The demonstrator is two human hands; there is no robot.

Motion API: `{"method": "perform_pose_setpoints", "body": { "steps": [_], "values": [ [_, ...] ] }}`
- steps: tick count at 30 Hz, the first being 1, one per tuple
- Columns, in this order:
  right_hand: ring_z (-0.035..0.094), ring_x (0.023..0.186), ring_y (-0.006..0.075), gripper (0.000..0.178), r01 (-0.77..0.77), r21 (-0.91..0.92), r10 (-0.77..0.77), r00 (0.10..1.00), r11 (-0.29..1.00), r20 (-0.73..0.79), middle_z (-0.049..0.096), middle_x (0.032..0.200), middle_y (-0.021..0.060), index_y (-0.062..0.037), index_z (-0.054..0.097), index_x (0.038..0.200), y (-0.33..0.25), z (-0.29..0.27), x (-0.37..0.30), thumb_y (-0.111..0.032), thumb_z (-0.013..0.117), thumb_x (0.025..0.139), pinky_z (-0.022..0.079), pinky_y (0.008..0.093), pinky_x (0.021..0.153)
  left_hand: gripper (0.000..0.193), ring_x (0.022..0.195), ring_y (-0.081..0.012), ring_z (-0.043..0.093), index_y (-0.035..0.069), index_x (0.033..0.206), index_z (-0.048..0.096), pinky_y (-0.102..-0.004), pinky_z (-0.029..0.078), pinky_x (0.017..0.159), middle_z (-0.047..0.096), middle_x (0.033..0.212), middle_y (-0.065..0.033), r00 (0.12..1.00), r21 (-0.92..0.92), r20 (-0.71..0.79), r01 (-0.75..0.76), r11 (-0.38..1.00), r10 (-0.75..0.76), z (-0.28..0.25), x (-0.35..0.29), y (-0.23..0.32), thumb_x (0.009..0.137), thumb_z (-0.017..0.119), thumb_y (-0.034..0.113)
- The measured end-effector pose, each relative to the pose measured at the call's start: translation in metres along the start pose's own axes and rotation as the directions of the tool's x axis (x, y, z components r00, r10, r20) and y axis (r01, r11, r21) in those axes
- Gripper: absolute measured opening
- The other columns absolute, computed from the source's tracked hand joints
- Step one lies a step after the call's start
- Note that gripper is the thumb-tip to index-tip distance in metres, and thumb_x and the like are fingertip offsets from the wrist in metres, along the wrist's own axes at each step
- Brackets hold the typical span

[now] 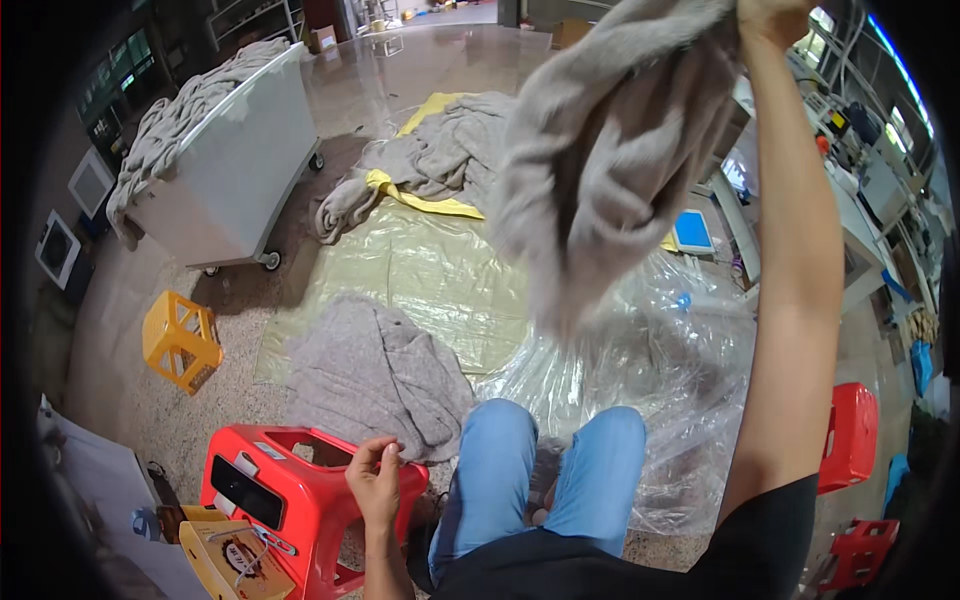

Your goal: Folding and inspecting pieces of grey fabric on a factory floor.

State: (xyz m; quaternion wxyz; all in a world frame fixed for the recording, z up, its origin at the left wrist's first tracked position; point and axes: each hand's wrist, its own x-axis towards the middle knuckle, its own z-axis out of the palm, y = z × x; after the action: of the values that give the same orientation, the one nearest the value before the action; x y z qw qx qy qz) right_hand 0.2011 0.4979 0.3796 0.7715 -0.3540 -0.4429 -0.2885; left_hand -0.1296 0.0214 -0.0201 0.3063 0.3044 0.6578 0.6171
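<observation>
High at the upper right, my right hand (775,18) is closed on a fluffy grey-beige knit fabric piece (610,160), which hangs down in front of me, blurred at its lower end. My left hand (376,480) is beside the red stool (330,480) at my left knee, its fingers curled and thumb pressed to them; whatever they may hold is too small to make out. Just beyond that hand, a grey fabric pile (380,370) lies on the floor. A black phone (247,491) and small thread snips (274,541) rest on the stool.
White wheeled bin (235,170) heaped with grey fabric stands at the far left, near a yellow stool (183,342). More grey fabric (440,150) lies on yellowish sheeting (430,270). Clear plastic (680,400) spreads to my right, beside a red stool (848,438). A yellow box (235,560) sits lower left.
</observation>
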Motion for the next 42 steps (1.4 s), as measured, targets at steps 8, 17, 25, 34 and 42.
{"method": "perform_pose_setpoints", "body": {
  "steps": [8,17,25,34,42],
  "values": [
    [0.048,0.116,0.0347,0.063,0.458,-0.322,0.350,0.023,0.829,0.936,0.050,0.126,0.0213,-0.0055,0.048,0.126,0.141,-0.052,-0.129,-0.033,0.067,0.072,0.039,0.0401,0.098,0.010,0.063,-0.0073,0.055,-0.001,0.087,0.066,-0.0226,0.045,0.059,0.061,0.068,-0.0008,0.992,0.273,0.074,0.080,0.959,-0.104,0.013,-0.004,-0.064,0.082,0.064,0.007],
    [0.062,0.100,0.0243,0.043,-0.221,-0.379,0.114,-0.717,0.899,0.688,0.064,0.111,0.0140,-0.0066,0.055,0.123,0.026,-0.331,-0.381,-0.026,0.062,0.085,0.049,0.0376,0.084,0.012,0.065,-0.0170,0.065,0.002,0.084,0.067,-0.0302,0.049,0.062,0.067,0.072,-0.0110,0.940,0.516,0.189,0.152,0.843,-0.285,0.014,0.009,-0.158,0.078,0.066,0.012],
    [0.045,0.121,0.0308,0.026,0.090,-0.131,0.151,-0.266,0.987,0.952,0.057,0.120,0.0098,-0.0095,0.061,0.104,-0.087,-0.471,-0.364,-0.014,0.063,0.078,0.018,0.0597,0.105,0.026,0.088,-0.0352,0.061,0.004,0.088,0.064,-0.0437,0.050,0.075,0.064,0.090,-0.0196,0.864,0.810,0.145,0.177,0.559,-0.483,0.006,0.015,-0.274,0.072,0.062,0.024],
    [0.046,0.119,0.0323,0.023,0.202,-0.138,0.174,-0.172,0.970,0.970,0.059,0.116,0.0086,-0.0081,0.063,0.099,-0.094,-0.481,-0.372,-0.013,0.062,0.077,0.017,0.0599,0.106,0.060,0.104,-0.0367,0.049,0.009,0.124,0.040,-0.0477,0.049,0.079,0.042,0.114,-0.0171,0.925,0.888,-0.173,0.295,0.352,-0.339,0.021,0.015,-0.278,0.073,0.069,0.020],
    [0.044,0.121,0.0310,0.026,0.228,-0.164,0.221,-0.251,0.960,0.943,0.059,0.115,0.0057,-0.0106,0.063,0.102,-0.099,-0.468,-0.374,-0.016,0.063,0.077,0.018,0.0589,0.105,0.032,0.102,-0.0314,0.051,0.010,0.089,0.066,-0.0417,0.051,0.073,0.052,0.107,-0.0148,0.841,0.861,-0.484,0.507,0.040,-0.244,0.018,0.066,-0.320,0.075,0.066,0.038]
  ]
}}
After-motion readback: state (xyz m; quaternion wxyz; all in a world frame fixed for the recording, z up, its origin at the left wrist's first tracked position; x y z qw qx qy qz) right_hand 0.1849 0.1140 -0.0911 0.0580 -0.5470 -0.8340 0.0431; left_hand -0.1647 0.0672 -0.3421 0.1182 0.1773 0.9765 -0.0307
